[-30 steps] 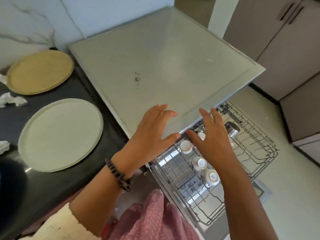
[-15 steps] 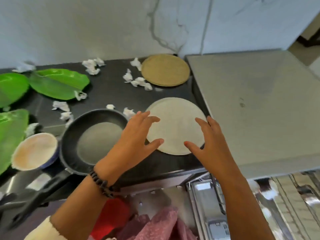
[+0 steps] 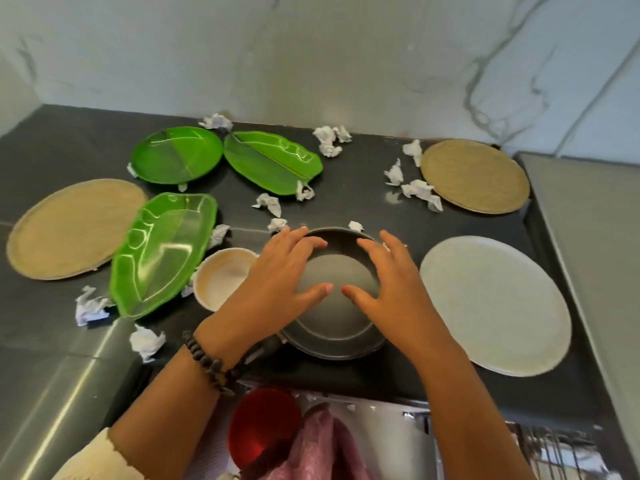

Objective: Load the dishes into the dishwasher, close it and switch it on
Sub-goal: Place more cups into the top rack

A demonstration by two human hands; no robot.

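Both hands' fingers spread wide over a round dark metal pan; left hand, right hand; smooth white plate just right.

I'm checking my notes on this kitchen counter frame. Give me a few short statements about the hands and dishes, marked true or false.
1. Both hands, left hand and right hand, are spread open over the dark pan. True.
2. Three green leaf-shaped plates lie on the counter. True.
3. The white plate lies left of the pan. False: it lies to its right.
4. The small bowl sits stacked on a tan plate. False: it stands on the counter beside the pan.
5. Crumpled paper scraps are scattered among the dishes. True.
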